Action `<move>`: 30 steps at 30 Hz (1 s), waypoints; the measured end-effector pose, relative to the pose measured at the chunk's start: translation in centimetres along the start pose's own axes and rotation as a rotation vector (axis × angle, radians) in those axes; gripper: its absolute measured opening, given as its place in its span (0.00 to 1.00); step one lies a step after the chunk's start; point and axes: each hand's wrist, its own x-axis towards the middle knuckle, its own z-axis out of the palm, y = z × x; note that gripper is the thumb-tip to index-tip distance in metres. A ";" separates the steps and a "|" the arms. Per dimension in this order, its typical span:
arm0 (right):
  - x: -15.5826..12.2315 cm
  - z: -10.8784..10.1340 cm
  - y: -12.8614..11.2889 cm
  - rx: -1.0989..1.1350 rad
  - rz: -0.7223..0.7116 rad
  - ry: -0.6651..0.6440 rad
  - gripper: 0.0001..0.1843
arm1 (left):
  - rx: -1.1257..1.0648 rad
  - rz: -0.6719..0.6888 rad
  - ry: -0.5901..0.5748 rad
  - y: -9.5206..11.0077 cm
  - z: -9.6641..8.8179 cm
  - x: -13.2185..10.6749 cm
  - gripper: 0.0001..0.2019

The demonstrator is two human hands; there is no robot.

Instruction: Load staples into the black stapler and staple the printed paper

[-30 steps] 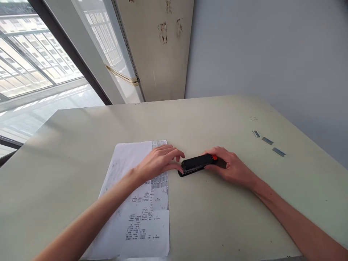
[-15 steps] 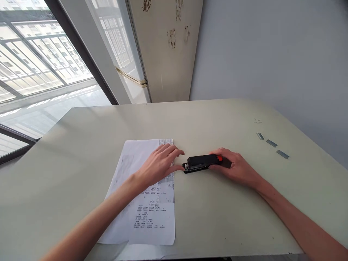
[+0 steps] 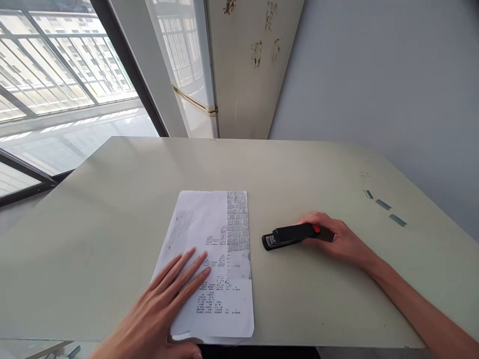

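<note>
A printed sheet of paper (image 3: 215,249) lies flat on the pale table (image 3: 112,199), near its front edge. My left hand (image 3: 164,299) rests on the sheet's lower left part with the fingers stretched out flat. Right of the paper lies a black stapler (image 3: 288,234) with a red tab at its back end. My right hand (image 3: 337,239) is wrapped round the stapler's rear end, holding it down on the table.
Three short strips of staples (image 3: 383,204) lie at the table's far right, close to the grey wall. A window and a worn, stained cabinet door stand behind the table. The table's front edge runs just below the paper.
My left hand has drawn back from the stapler's nose to the lower left of the paper. The stapler and my right hand have stayed in place; the view has shifted.
</note>
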 end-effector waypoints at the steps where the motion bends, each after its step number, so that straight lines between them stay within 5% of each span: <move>1: 0.1 -0.1 0.0 0.005 -0.005 -0.004 0.15 | 0.015 -0.006 0.004 0.2 0.2 0.0 0.55; 5: 0.4 -0.2 -0.3 0.038 -0.045 -0.031 0.13 | -0.031 -0.087 -0.011 0.1 0.7 -0.5 0.37; 10: -0.1 0.5 -0.4 0.083 -0.048 -0.053 0.11 | -0.099 -0.056 0.012 -0.1 1.3 -1.0 0.41; 16: -1.7 1.5 -0.6 0.065 -0.046 -0.008 0.11 | -0.083 -0.040 0.099 2.0 2.2 -0.1 0.45; 25: -2.0 2.7 -2.1 0.032 -0.009 0.018 0.11 | -0.096 0.012 0.104 2.5 2.7 0.3 0.38; 30: -2.2 1.3 -2.9 -0.006 0.070 -0.082 0.24 | -0.174 0.048 0.091 1.7 1.2 1.5 0.47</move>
